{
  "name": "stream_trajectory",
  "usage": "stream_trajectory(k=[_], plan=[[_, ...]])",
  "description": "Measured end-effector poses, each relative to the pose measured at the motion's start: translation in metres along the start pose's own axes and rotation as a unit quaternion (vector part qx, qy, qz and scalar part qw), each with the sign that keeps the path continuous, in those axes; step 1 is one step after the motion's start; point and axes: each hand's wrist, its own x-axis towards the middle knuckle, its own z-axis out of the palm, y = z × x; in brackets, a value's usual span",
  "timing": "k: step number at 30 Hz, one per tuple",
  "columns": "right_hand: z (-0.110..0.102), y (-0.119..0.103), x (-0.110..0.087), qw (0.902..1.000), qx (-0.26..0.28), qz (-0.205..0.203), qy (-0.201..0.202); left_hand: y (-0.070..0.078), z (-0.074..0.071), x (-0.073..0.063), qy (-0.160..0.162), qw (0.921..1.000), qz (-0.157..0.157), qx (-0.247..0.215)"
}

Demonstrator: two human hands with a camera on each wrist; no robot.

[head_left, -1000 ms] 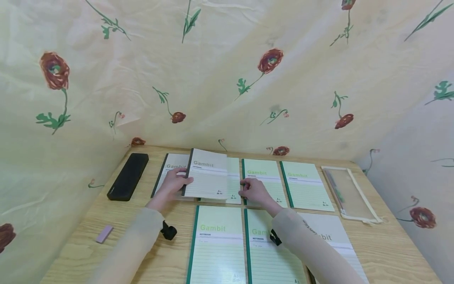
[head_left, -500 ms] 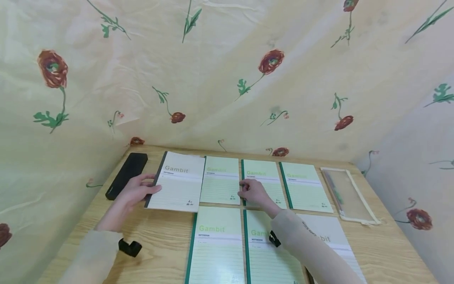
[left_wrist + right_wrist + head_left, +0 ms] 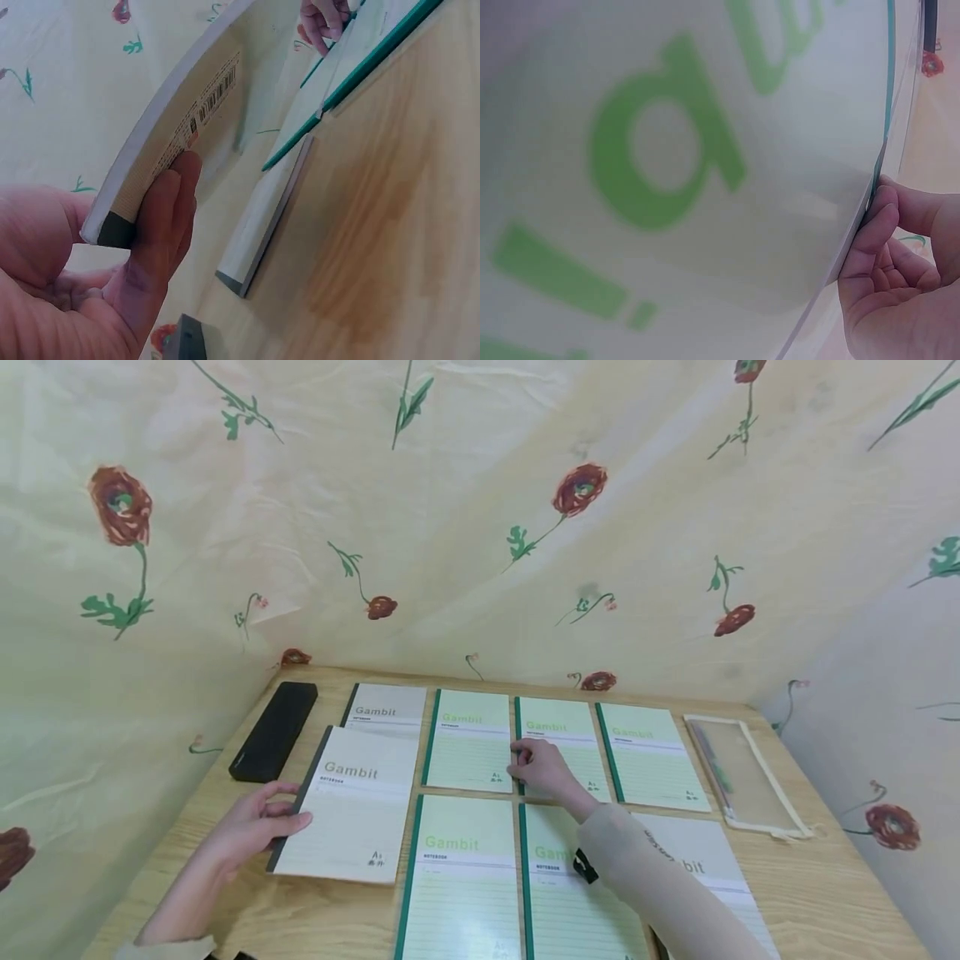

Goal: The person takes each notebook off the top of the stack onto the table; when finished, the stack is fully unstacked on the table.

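Observation:
My left hand (image 3: 251, 822) grips a grey-white Gambit notebook (image 3: 352, 810) at its dark spine, thumb over the cover and fingers beneath. In the left wrist view this notebook (image 3: 176, 127) is tilted clear of the table, its barcode side showing. It overlaps another dark-spined grey notebook (image 3: 388, 700) lying at the back left. My right hand (image 3: 546, 767) rests with curled fingers between two green-spined notebooks, fingertips at the edge of one notebook (image 3: 468, 739) and the spine of the other (image 3: 558, 714). I cannot tell whether those fingers pinch an edge.
Another green notebook (image 3: 652, 756) lies to the right in the back row. Two green notebooks (image 3: 461, 877) (image 3: 581, 914) and a grey one (image 3: 723, 868) form the front row, partly under my right sleeve. A black case (image 3: 273, 731) and a mesh pouch (image 3: 750, 777) flank them.
My left hand has carried the grey notebook left and toward me, uncovering the green notebook and the top of the back grey one. My right hand has stayed in place.

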Motion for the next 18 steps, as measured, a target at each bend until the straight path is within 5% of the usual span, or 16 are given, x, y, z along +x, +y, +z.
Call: stream_trajectory(k=[6, 18], plan=[[0.0, -0.001, -0.001, 1.0, -0.007, -0.006, 0.003, -0.016, 0.004, -0.02, 0.014, 0.999, -0.042, -0.002], [0.001, 0.0, -0.002, 0.9997, -0.01, -0.019, 0.007, -0.042, 0.012, -0.039, 0.011, 0.9974, -0.072, -0.005]])
